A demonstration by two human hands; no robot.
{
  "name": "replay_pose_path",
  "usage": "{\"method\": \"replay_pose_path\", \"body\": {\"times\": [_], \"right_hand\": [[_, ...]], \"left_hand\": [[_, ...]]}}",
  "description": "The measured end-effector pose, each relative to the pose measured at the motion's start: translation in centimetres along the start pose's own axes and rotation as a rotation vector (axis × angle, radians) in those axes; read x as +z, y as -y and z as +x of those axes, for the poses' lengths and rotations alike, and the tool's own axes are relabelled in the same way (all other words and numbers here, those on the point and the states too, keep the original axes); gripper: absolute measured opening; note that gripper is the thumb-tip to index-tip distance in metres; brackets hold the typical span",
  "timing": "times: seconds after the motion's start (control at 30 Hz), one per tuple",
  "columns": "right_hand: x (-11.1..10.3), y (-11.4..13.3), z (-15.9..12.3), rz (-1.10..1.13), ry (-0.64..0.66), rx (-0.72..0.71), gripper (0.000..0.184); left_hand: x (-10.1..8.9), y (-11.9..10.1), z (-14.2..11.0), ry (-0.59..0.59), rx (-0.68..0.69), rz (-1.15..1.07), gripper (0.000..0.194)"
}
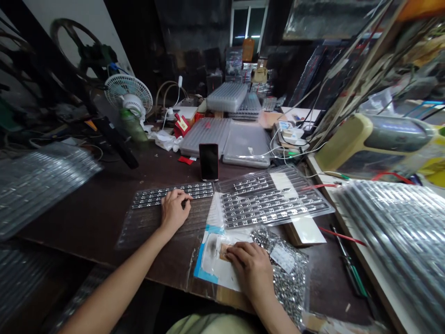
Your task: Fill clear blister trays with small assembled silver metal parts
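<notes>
My left hand (174, 208) is over a clear ribbed plastic tray (142, 229) whose far grooves hold rows of small shiny metal pieces (149, 198). Thumb and forefinger come close together there; anything between them is too small to make out. My right hand (253, 266) rests low over a white sheet with blue edges (225, 277), fingertips drawn together at a small brown patch (225, 251). What those fingers pinch, if anything, is hidden. Beside that hand lies a clear bag of loose small metal parts (290, 283). A second clear tray (274, 197), partly filled with metal pieces, lies beyond it.
A phone (209, 161) stands upright behind the trays. Stacked clear trays (205, 137) fill the back, with a white fan (128, 95) at left. More trays (399, 232) are piled at right, near a green-handled screwdriver (352, 273). A white box (308, 232) sits under the second tray.
</notes>
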State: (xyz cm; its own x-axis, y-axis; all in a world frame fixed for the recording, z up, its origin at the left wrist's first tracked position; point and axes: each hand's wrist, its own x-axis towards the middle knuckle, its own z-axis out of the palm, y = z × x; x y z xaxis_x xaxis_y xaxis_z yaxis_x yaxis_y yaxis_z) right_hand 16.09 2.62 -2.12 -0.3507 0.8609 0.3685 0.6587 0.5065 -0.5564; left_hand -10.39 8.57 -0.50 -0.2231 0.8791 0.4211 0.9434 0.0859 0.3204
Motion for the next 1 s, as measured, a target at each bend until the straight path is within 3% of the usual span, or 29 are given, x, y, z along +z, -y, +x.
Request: {"method": "replay_pose_path", "body": {"times": [0.17,0.27,0.37,0.47,0.57,0.73,0.87,1.0], "right_hand": [[0.1,-0.3,-0.2,-0.024,0.014,-0.001,0.012],[0.0,-0.2,-0.2,-0.052,0.02,-0.018,0.013],[-0.4,-0.1,-0.1,-0.102,0.035,-0.055,0.015],[-1.4,-0.6,-0.2,-0.206,0.063,-0.129,0.027],[-3.1,-2.2,-0.6,-0.323,0.14,-0.256,0.044],[-5.3,-4.7,-1.8,-0.36,0.231,-0.368,0.044],[-5.6,-4.8,-1.8,-0.3,0.216,-0.346,0.031],[-5.2,-4.0,-1.0,-0.232,0.147,-0.285,0.018]], "left_hand": [[1.6,-5.1,1.9,0.169,0.131,-0.213,0.014],[3.2,-7.8,3.6,0.238,0.137,-0.27,0.01],[4.0,-8.6,4.6,0.251,0.121,-0.304,0.006],[3.3,-7.8,4.4,0.261,0.094,-0.375,0.007],[1.8,-6.5,2.7,0.292,0.058,-0.497,0.015],[-0.6,-5.8,-2.8,0.518,-0.186,-0.923,0.027],[-1.0,-7.0,-6.8,0.519,-0.172,-0.885,0.019],[-0.5,-8.5,-8.7,0.435,-0.11,-0.76,0.015]]}}
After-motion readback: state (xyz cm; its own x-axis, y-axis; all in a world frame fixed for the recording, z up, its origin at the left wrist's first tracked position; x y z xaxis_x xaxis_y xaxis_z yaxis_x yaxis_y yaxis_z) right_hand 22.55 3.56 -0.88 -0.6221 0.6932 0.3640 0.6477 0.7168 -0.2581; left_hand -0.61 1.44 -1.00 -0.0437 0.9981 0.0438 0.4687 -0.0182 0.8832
